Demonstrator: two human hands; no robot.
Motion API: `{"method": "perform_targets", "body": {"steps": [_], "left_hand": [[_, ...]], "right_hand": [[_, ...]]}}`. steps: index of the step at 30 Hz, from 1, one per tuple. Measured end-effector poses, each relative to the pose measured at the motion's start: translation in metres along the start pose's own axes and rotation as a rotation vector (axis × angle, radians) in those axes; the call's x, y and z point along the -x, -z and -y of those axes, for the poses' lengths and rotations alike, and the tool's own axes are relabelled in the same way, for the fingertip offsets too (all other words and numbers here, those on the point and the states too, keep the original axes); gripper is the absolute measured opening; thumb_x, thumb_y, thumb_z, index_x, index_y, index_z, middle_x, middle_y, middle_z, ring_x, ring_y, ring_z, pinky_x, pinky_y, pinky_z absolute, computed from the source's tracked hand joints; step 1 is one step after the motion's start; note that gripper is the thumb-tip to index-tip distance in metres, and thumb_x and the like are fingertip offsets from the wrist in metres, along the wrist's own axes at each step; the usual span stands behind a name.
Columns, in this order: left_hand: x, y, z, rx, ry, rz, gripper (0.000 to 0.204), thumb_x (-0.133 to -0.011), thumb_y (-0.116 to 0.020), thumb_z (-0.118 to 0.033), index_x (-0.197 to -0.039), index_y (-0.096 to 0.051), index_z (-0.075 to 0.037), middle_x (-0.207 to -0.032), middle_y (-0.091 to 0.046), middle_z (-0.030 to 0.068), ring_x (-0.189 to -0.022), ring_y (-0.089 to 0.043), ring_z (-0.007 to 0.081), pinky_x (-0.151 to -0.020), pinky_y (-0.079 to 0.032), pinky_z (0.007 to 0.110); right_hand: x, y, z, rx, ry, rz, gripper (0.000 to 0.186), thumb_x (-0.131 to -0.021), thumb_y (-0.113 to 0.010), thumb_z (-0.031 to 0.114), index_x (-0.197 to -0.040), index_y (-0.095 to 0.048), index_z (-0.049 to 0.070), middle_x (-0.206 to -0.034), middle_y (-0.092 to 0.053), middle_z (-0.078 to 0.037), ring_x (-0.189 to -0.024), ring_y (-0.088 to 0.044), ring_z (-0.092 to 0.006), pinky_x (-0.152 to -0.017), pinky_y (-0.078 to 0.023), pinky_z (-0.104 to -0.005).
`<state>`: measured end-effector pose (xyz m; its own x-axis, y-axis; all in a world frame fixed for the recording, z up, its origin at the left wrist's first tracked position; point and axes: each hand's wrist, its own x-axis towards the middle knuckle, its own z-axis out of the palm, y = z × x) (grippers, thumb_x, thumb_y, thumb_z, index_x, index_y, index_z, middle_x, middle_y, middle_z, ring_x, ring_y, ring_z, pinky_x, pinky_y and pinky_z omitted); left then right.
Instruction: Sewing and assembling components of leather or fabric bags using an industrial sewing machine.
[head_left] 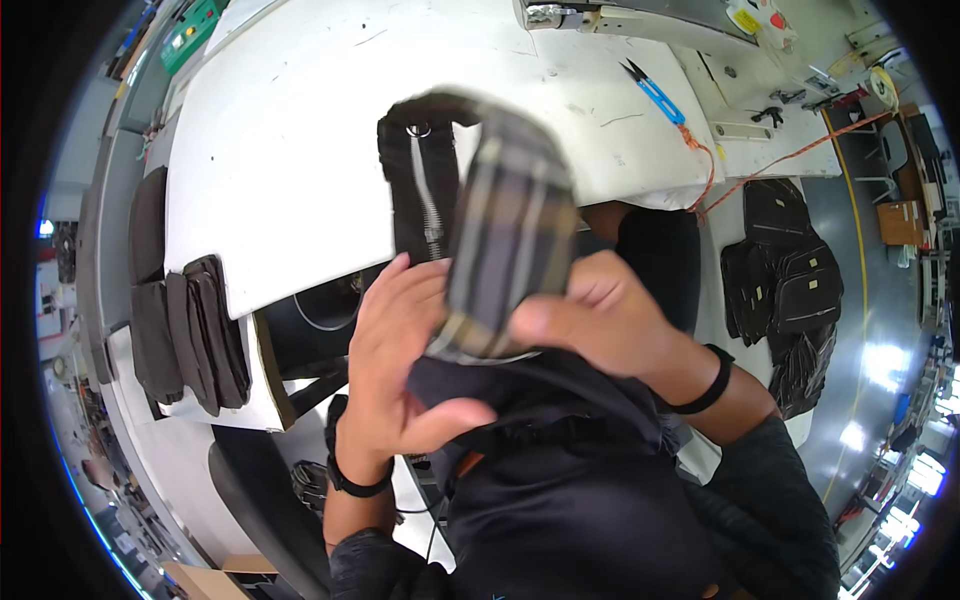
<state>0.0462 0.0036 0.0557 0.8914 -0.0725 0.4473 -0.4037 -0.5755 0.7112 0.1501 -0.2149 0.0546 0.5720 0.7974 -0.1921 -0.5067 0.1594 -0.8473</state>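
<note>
A plaid fabric panel with a rounded top is tilted up in front of me, slightly blurred by motion. My right hand grips its lower right edge, thumb lying on the plaid face. Just left of it hangs a dark fabric strip with a silver zipper and a metal ring at its top. The strip seems to run behind the panel; whether they are joined I cannot tell. My left hand is open, fingers stretched out beside the panel's lower left edge and near the strip's lower end, thumb spread away.
Blue thread snips with an orange cord lie on the white worktable at right. A sewing machine stands at the far edge. Dark fabric pieces are stacked at left, dark bag pieces piled at right.
</note>
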Motion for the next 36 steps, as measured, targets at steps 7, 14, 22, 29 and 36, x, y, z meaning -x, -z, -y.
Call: {"method": "perform_targets", "body": {"steps": [7,14,22,29,36], "left_hand": [[-0.025,0.011,-0.011,-0.239,0.009,0.278,0.023,-0.08,-0.086,-0.013,-0.098,-0.073,-0.007,-0.108,-0.077,0.006,-0.107,-0.074,0.0265,-0.117,-0.046,0.053],[-0.029,-0.007,-0.027,-0.28,-0.271,0.411,0.021,-0.081,-0.067,-0.012,-0.1,-0.07,-0.004,-0.079,-0.06,0.0037,-0.077,-0.066,0.0221,-0.088,-0.057,0.036],[-0.028,0.002,-0.049,0.317,-0.123,0.768,0.022,-0.09,-0.085,-0.021,-0.095,-0.073,-0.003,-0.079,-0.071,0.0084,-0.07,-0.071,0.0262,-0.059,-0.056,0.039],[-0.014,0.027,-0.048,0.214,0.019,0.793,0.025,-0.085,-0.088,-0.032,-0.087,-0.08,-0.008,-0.101,-0.078,0.0019,-0.107,-0.071,0.0255,-0.104,-0.048,0.048],[-0.003,0.077,-0.034,-0.387,0.089,0.593,0.028,-0.06,-0.082,-0.022,-0.086,-0.081,-0.01,-0.121,-0.076,0.0045,-0.13,-0.062,0.037,-0.118,-0.04,0.063]], "right_hand": [[0.015,0.039,0.01,-0.446,0.057,-0.239,0.033,-0.113,-0.06,0.026,-0.12,-0.074,-0.004,-0.118,-0.077,-0.012,-0.108,-0.075,-0.02,-0.096,-0.06,-0.036],[0.06,0.085,0.027,0.866,0.338,-0.545,0.033,-0.109,-0.068,0.032,-0.097,-0.072,0.001,-0.09,-0.071,-0.009,-0.085,-0.07,-0.0208,-0.077,-0.055,-0.0345],[0.042,0.01,0.048,1.017,0.086,0.823,0.038,-0.104,-0.066,0.04,-0.091,-0.068,0.004,-0.079,-0.069,-0.011,-0.086,-0.069,-0.0334,-0.084,-0.049,-0.0443],[0.046,0.009,0.071,1.275,0.285,0.918,0.022,-0.095,-0.066,0.023,-0.076,-0.065,0.011,-0.073,-0.066,-0.004,-0.078,-0.067,-0.0233,-0.079,-0.047,-0.036],[0.063,0.031,0.109,1.496,0.311,0.716,0.025,-0.074,-0.075,0.023,-0.081,-0.062,0.003,-0.073,-0.051,-0.004,-0.08,-0.061,-0.0244,-0.094,-0.054,-0.0449]]}}
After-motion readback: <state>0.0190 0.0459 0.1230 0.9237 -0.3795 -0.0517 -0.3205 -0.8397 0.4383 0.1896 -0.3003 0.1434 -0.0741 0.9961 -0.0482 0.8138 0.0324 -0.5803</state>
